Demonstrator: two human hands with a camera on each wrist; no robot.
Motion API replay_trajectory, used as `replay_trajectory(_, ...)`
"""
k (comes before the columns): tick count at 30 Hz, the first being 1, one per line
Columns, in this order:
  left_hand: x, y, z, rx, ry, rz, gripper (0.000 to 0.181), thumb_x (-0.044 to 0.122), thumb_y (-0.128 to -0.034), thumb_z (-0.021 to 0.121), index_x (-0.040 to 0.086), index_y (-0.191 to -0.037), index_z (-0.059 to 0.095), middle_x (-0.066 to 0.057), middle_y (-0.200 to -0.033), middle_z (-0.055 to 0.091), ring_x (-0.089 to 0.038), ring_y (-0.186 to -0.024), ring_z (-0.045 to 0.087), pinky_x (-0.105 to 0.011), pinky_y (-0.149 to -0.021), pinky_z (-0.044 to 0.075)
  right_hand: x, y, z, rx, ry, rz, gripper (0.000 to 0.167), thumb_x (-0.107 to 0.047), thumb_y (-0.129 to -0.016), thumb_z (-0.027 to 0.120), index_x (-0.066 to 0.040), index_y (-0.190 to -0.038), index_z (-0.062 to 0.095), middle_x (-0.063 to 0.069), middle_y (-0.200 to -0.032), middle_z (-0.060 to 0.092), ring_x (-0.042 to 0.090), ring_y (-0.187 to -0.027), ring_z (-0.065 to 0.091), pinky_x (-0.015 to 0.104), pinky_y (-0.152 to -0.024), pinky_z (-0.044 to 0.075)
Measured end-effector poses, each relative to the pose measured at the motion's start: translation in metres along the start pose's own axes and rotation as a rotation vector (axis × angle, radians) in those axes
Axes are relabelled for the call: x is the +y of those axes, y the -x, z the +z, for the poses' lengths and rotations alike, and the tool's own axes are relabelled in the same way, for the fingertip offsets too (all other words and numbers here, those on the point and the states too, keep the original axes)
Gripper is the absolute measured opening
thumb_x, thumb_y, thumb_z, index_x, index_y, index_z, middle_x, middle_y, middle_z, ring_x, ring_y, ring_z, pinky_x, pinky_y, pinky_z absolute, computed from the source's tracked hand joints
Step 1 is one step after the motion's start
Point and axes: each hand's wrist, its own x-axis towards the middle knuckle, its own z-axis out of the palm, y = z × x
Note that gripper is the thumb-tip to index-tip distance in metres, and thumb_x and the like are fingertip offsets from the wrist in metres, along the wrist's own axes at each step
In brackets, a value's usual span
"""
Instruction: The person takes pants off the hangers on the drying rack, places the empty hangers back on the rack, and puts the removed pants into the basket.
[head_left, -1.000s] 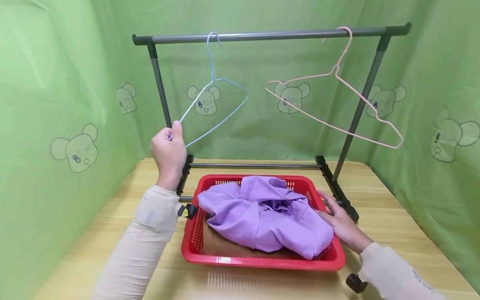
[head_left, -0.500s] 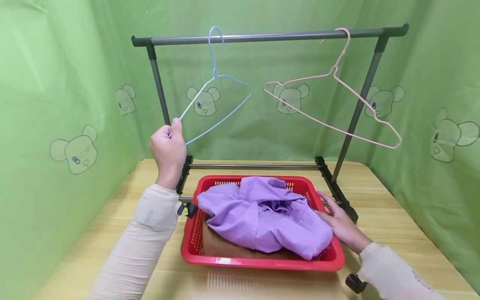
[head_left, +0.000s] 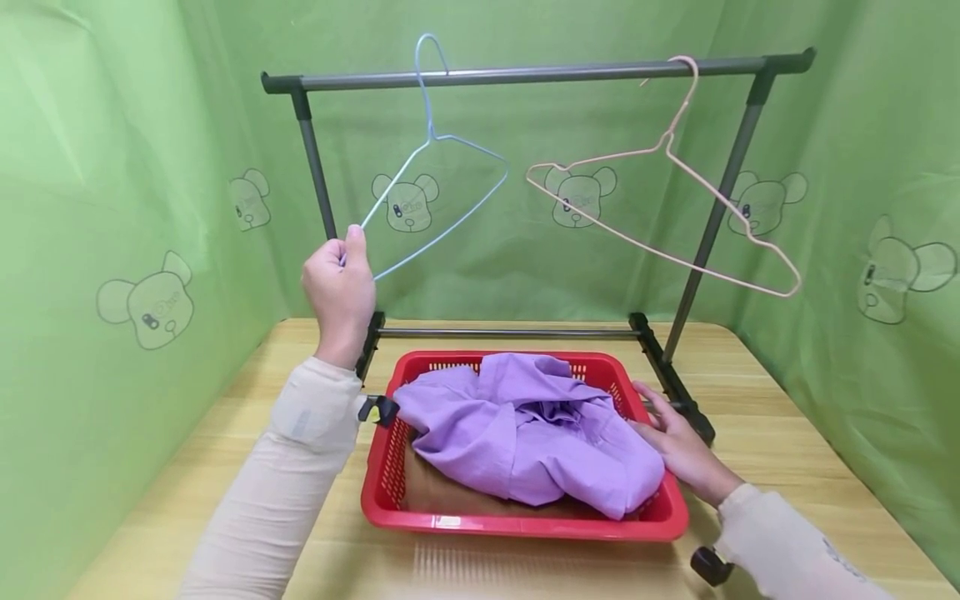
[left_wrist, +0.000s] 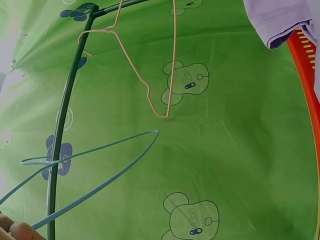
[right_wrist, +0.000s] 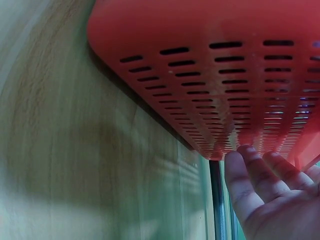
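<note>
My left hand [head_left: 339,287] grips one lower corner of a light blue wire hanger [head_left: 396,184], thumb pointing up. The hanger's hook stands above the level of the grey rack bar [head_left: 525,76]; whether it loops over the bar I cannot tell. In the left wrist view, curled fingers [left_wrist: 22,232] show at the blue hanger's end. My right hand [head_left: 686,450] rests against the right side of a red plastic basket [head_left: 525,527]. Its fingers lie nearly straight along the slotted wall in the right wrist view. A crumpled purple garment [head_left: 480,442] fills the basket over a brown cloth [head_left: 442,493].
A pink wire hanger [head_left: 637,241] hangs from the right part of the bar. The rack's black feet [head_left: 675,387] stand on the wooden table [head_left: 795,483] behind the basket. Green curtains [head_left: 172,167] with bear-head prints enclose the back and sides.
My left hand has raised the blue hanger slightly, so its hook has climbed from around the bar to well above it. The right hand and basket stay put.
</note>
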Motion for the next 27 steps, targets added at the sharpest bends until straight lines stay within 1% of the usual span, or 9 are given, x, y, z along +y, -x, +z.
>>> replay_trajectory(6,0.0008,-0.0047,0.003,-0.01,-0.008,-0.031,0.041,0.032,-0.0997,0.052,0.015,-0.063,0.045,0.005,-0.053,0.035,-0.009,-0.047,0.03,-0.022,-0.043,0.02,0.0003,-0.0003,0.0,0.0,0.014,-0.011,0.068,-0.025,-0.101,0.053,-0.012,-0.155,0.013,0.033,-0.136,0.046,0.037,-0.119,0.053,0.026,-0.083,0.049)
replay_trajectory(10,0.0017,-0.0063,0.0051,-0.016,-0.001,-0.049,0.041,0.032,-0.0998,0.052,0.015,-0.064,0.046,0.004,-0.054,0.036,-0.009,-0.048,0.031,-0.022,-0.044,0.021,0.0009,-0.0002,0.0004,-0.003,0.009,0.0,0.069,-0.024,-0.101,0.052,-0.012,-0.156,0.012,0.033,-0.137,0.045,0.039,-0.12,0.052,0.027,-0.083,0.049)
replay_trajectory(17,0.0016,-0.0082,0.0076,-0.026,0.011,-0.061,0.04,0.032,-0.0999,0.052,0.015,-0.064,0.047,0.004,-0.054,0.037,-0.008,-0.048,0.032,-0.021,-0.043,0.022,0.0021,-0.0006,0.0008,-0.004,0.019,0.011,0.069,-0.025,-0.101,0.052,-0.013,-0.156,0.011,0.033,-0.138,0.044,0.043,-0.123,0.049,0.028,-0.083,0.048)
replay_trajectory(24,-0.0004,-0.0069,0.0077,-0.041,0.012,-0.096,0.038,0.032,-0.1001,0.052,0.015,-0.066,0.048,0.004,-0.056,0.037,-0.009,-0.05,0.032,-0.021,-0.044,0.024,0.0023,-0.0007,0.001,-0.005,0.017,0.012,0.069,-0.025,-0.101,0.052,-0.013,-0.156,0.01,0.033,-0.138,0.044,0.043,-0.123,0.049,0.028,-0.083,0.048)
replay_trajectory(27,-0.0018,-0.0059,0.0078,-0.045,0.013,-0.101,0.038,0.031,-0.1001,0.052,0.015,-0.067,0.048,0.003,-0.056,0.037,-0.009,-0.049,0.032,-0.021,-0.044,0.023,0.0025,-0.0004,0.001,-0.004,0.018,0.014,0.069,-0.025,-0.102,0.051,-0.013,-0.156,0.01,0.033,-0.138,0.044,0.043,-0.123,0.049,0.028,-0.083,0.048)
